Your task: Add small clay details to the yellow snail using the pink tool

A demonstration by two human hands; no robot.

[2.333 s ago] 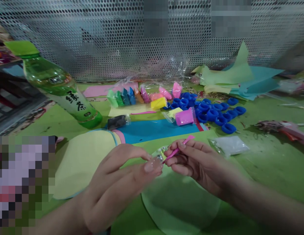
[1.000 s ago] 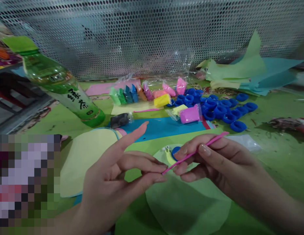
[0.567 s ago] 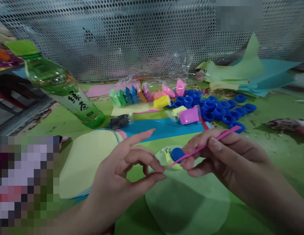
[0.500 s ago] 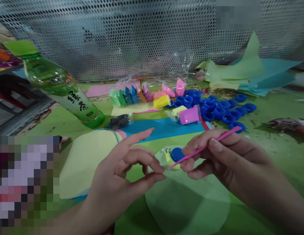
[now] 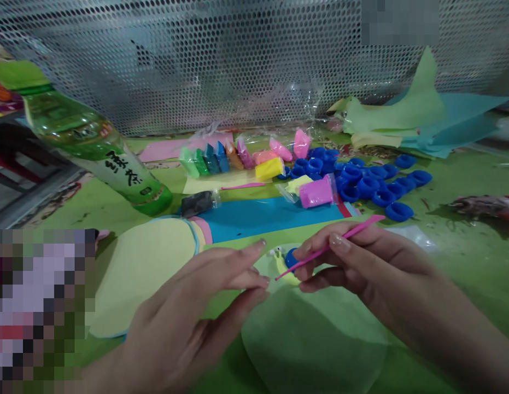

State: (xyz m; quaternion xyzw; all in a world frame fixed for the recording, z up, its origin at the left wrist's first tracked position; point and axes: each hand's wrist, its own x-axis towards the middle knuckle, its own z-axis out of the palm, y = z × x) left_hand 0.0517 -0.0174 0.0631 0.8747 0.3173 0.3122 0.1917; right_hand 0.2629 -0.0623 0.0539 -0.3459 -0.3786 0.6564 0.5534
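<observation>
My right hand (image 5: 373, 262) grips a thin pink clay modelling tool (image 5: 363, 226) between thumb and fingers, its narrow tip pointing down to the left. Just left of that tip, my left hand (image 5: 197, 306) has its thumb and fingertips drawn together. Whatever they may pinch is too small to make out. Behind the tool lies a small clay snail (image 5: 281, 265), yellow-green with white eyes and a blue shell (image 5: 291, 257), partly covered by my right fingers. It rests on a rounded pale green paper (image 5: 315, 350).
A green tea bottle (image 5: 127, 169) leans at left above a stack of cut yellow paper (image 5: 143, 279). Behind the hands are a black clay packet (image 5: 197, 203), a purple clay packet (image 5: 316, 193), blue rings (image 5: 367, 186) and a perforated metal panel (image 5: 221, 65).
My left hand has turned over, its back now more upward and its fingers closer together. The pink tool and my right hand have shifted slightly left, covering more of the blue shell.
</observation>
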